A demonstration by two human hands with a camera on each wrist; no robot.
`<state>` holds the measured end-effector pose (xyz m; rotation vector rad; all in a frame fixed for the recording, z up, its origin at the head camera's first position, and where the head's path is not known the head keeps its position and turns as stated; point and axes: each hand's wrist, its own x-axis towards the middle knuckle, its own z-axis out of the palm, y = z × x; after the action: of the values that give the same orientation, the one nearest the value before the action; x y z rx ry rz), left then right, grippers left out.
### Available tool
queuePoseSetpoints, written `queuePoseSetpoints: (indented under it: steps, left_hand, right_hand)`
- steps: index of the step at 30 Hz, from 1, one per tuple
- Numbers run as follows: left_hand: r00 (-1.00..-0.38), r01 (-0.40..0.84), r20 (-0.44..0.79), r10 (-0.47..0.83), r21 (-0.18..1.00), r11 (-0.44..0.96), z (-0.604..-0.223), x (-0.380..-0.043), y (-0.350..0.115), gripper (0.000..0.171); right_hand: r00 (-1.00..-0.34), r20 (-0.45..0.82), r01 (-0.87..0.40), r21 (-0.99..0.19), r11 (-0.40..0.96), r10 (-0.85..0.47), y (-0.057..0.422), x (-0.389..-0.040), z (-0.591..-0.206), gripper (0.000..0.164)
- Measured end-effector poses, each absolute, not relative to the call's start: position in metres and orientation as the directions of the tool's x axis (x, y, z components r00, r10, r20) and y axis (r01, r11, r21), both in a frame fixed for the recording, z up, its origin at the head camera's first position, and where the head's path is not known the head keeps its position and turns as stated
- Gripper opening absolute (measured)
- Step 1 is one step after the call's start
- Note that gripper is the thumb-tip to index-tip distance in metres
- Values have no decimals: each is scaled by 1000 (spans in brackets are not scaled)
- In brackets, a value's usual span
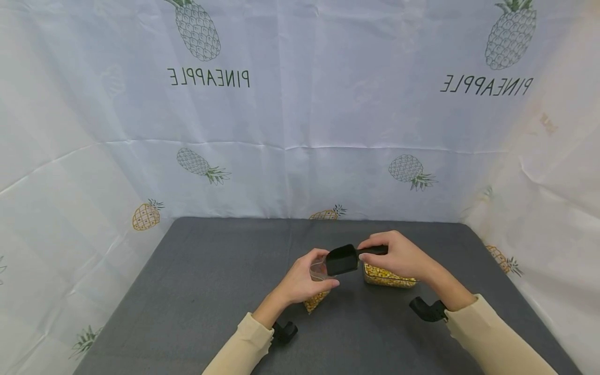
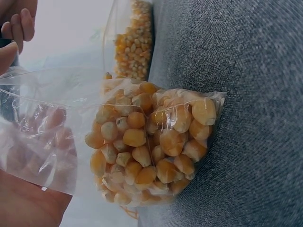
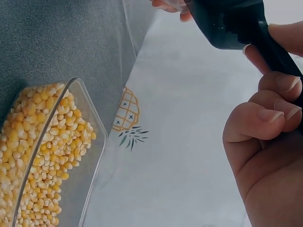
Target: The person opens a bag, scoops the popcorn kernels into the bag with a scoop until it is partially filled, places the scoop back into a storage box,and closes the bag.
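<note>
My left hand (image 1: 300,281) grips a clear plastic bag (image 2: 85,94) near its open top. Corn kernels (image 2: 142,142) fill the lower part of the bag, whose bottom corner is close over the grey table. A black scoop (image 1: 342,259) has its handle between the thumb and fingers of my right hand (image 1: 398,255). The scoop's bowl tilts toward the bag and overlaps its mouth in the head view. Below my right hand stands a clear plastic container (image 3: 97,125) partly filled with yellow kernels (image 3: 52,151).
A grey cloth (image 1: 201,291) covers the tabletop. White curtains with pineapple prints (image 1: 300,104) rise along the back and both sides. Black wrist mounts (image 1: 426,309) stick out below both forearms.
</note>
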<state>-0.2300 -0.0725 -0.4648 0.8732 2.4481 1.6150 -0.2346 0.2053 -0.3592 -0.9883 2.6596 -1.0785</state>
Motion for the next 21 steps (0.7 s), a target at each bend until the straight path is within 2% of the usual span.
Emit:
queuePoseSetpoints:
  steps: [7,21]
  left_hand:
    - [-825,424,257,503,871,249,-465,-230,-72,56]
    - [-818,429,270,508,874,227,-467,-231,-73,53]
  right_hand:
    - [-828,162,-487,-681,546,-537,214,-233,-366,28]
    - [-847,214,-464,-745,480,-487,236,-230,-376,23]
